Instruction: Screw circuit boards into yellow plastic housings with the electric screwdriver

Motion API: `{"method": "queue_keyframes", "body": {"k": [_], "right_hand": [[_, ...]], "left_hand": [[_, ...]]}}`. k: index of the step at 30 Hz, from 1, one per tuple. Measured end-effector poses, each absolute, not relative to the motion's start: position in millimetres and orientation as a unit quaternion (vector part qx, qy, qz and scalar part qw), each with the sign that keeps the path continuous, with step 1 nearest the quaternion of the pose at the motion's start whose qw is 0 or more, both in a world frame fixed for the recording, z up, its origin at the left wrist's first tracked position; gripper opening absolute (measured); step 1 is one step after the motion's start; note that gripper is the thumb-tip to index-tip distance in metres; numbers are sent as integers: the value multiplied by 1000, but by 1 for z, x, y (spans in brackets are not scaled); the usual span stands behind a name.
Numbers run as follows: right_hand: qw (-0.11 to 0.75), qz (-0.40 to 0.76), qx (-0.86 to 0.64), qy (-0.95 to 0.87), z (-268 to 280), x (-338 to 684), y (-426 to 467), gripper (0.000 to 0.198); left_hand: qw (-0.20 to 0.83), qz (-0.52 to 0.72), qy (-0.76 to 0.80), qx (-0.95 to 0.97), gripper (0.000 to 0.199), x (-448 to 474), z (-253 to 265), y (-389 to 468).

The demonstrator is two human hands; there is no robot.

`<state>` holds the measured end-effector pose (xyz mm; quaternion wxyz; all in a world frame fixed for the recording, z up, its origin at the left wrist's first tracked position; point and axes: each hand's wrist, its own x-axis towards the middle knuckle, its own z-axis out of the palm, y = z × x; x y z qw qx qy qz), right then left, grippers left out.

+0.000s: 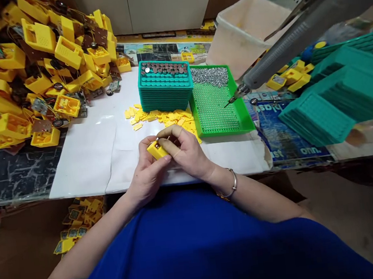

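Observation:
My left hand (147,168) is closed around a small yellow plastic case (157,150), held over the white sheet near the table's front edge. My right hand (187,150) bends over the case from the right, thumb and fingers pinched at its opening. A tiny shiny metal piece (157,139) shows by the right thumb tip; whether the fingers grip it is hidden. Just beyond the hands lie loose flat yellow covers (181,118). Behind them stands a stack of teal trays (166,95), the top one partly filled with button cells (165,67).
A green perforated basket (220,109) holds many small screws (209,76). Above it hangs a power screwdriver (246,86), bit downward. Yellow cases with wires (69,52) are heaped at left. More teal trays (322,103) and a whitish bin (241,27) stand at right.

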<state>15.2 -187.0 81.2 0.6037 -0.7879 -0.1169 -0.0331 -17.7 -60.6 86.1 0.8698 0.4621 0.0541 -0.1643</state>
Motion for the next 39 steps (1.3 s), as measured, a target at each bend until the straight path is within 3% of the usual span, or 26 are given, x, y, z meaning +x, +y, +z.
{"method": "queue_keyframes", "body": {"k": [3, 9, 12, 15, 17, 21, 24, 29, 32, 35, 39], "right_hand": [[633, 22, -766, -113, 83, 18, -193, 9], [576, 87, -795, -170, 90, 25, -200, 9], [554, 19, -810, -191, 100, 41, -211, 9], [437, -178, -865, -172, 118, 70, -228, 8], [326, -239, -907, -122, 130, 93, -237, 15], [148, -171, -973, -39, 144, 130, -239, 25], [109, -124, -986, -29, 145, 147, -236, 23], [146, -148, -978, -13, 147, 151, -238, 13], [265, -166, -946, -87, 147, 123, -234, 10], [424, -59, -875, -226, 140, 78, -224, 10], [451, 14, -841, -298, 118, 33, -213, 7]], "left_hand": [[874, -167, 49, 454, 52, -18, 85, -60], [864, -184, 32, 468, 54, -15, 82, -57], [872, -179, 62, 451, 50, -10, 85, -56], [875, -200, 77, 434, 32, -7, 88, -53], [866, -230, 73, 438, 26, -6, 88, -52], [866, -231, 62, 439, 23, -6, 85, -50], [869, -222, 61, 437, 24, -9, 85, -50], [873, -222, 57, 430, 29, -14, 86, -49], [879, -201, 55, 429, 38, -15, 85, -50], [883, -174, 45, 434, 43, -14, 82, -52], [876, -155, 22, 455, 45, -13, 78, -55]]}}
